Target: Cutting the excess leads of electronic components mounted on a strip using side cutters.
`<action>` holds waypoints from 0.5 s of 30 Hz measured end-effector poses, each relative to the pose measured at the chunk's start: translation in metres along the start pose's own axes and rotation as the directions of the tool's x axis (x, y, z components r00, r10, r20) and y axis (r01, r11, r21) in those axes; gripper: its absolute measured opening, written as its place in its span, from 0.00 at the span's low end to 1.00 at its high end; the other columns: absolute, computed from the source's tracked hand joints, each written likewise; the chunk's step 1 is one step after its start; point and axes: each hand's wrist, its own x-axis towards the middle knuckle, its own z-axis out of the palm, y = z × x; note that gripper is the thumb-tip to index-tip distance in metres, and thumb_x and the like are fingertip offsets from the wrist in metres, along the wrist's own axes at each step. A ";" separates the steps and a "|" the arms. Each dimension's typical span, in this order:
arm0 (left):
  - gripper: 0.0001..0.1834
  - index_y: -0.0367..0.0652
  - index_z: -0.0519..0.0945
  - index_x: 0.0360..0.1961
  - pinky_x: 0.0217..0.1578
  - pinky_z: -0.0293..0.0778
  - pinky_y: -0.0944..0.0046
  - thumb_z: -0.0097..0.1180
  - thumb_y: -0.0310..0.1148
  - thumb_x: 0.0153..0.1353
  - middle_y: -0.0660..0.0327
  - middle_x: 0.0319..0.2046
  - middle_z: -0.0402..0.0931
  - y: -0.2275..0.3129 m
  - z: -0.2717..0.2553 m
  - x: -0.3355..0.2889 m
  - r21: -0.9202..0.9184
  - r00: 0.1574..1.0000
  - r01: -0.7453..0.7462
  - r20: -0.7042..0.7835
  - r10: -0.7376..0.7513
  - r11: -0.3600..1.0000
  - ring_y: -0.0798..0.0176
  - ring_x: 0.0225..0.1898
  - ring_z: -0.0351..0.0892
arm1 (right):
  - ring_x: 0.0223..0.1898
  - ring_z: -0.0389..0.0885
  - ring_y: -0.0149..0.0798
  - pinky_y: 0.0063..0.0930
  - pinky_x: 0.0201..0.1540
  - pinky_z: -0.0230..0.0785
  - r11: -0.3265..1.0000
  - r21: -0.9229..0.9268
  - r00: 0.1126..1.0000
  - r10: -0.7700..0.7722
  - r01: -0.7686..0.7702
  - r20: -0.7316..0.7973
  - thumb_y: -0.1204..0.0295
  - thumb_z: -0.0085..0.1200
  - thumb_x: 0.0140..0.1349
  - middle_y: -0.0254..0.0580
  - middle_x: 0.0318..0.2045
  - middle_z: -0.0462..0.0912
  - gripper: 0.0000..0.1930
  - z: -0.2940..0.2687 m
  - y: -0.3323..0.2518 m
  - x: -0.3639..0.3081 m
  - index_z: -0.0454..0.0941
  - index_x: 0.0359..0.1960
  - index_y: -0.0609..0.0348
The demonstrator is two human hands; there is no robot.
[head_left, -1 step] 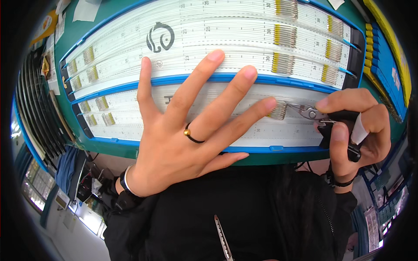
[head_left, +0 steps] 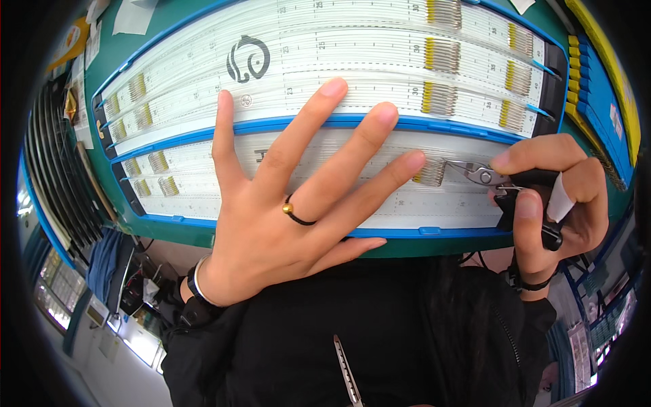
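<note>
My left hand (head_left: 264,203) lies flat with its fingers spread across a blue-framed case (head_left: 434,232) with white ruled boards. Its forefinger tip is beside a row of small silver pins (head_left: 431,171) with yellowish ends on the nearer board. Gripped in my right hand (head_left: 573,173) is a pair of pliers (head_left: 481,175), black-handled and with slim metal jaws. The jaw tips point left and meet the right end of that row; whether they pinch a pin is too small to tell. A white strip (head_left: 560,198) shows at my right fingers.
The case's farther board (head_left: 366,61) carries more pin rows, clear lines and a black printed figure. Blue and yellow cases (head_left: 603,102) stand at the right, dark upright boards (head_left: 64,169) at the left. Beneath is a green tabletop (head_left: 183,24). A slim metal clip (head_left: 346,370) hangs before my dark jacket.
</note>
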 end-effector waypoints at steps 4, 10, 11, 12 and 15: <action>0.33 0.65 0.79 0.56 0.68 0.35 0.29 0.43 0.69 0.57 0.65 0.64 0.67 -0.002 0.002 0.001 0.015 0.997 -0.037 -0.061 0.037 0.999 0.50 0.67 0.62 | 0.24 0.75 0.28 0.18 0.30 0.72 0.998 -0.012 0.998 0.061 -0.061 -0.028 0.74 0.52 0.63 0.59 0.36 0.81 0.12 0.000 -0.003 0.000 0.58 0.29 0.56; 0.34 0.63 0.79 0.56 0.68 0.38 0.31 0.43 0.69 0.57 0.66 0.64 0.68 -0.003 -0.003 0.002 0.026 0.999 -0.022 -0.032 0.023 0.999 0.51 0.66 0.63 | 0.24 0.76 0.28 0.18 0.28 0.72 0.999 0.007 0.999 0.035 -0.035 -0.008 0.74 0.52 0.63 0.59 0.35 0.81 0.13 -0.001 -0.001 0.000 0.58 0.28 0.56; 0.34 0.63 0.79 0.56 0.68 0.38 0.31 0.43 0.69 0.57 0.67 0.64 0.68 -0.004 -0.004 0.002 0.030 0.999 -0.034 -0.032 0.035 0.999 0.51 0.66 0.63 | 0.24 0.76 0.28 0.18 0.28 0.72 0.999 0.003 0.999 0.033 -0.033 0.000 0.74 0.52 0.63 0.59 0.35 0.81 0.13 0.000 -0.001 0.001 0.58 0.28 0.56; 0.34 0.63 0.79 0.56 0.68 0.38 0.31 0.43 0.69 0.57 0.67 0.64 0.68 -0.005 -0.003 0.002 0.027 0.999 -0.033 -0.033 0.034 0.999 0.51 0.66 0.63 | 0.24 0.75 0.29 0.18 0.27 0.72 1.000 -0.004 1.000 0.023 -0.023 -0.005 0.73 0.53 0.63 0.59 0.35 0.81 0.13 0.000 0.000 0.000 0.58 0.28 0.56; 0.34 0.63 0.80 0.56 0.68 0.39 0.31 0.44 0.68 0.57 0.67 0.63 0.68 -0.005 -0.002 0.003 0.037 0.998 -0.049 -0.036 0.050 0.998 0.51 0.66 0.64 | 0.24 0.76 0.30 0.18 0.27 0.72 0.999 0.001 0.999 0.034 -0.034 -0.017 0.72 0.53 0.63 0.59 0.35 0.81 0.14 0.002 -0.001 -0.001 0.57 0.29 0.56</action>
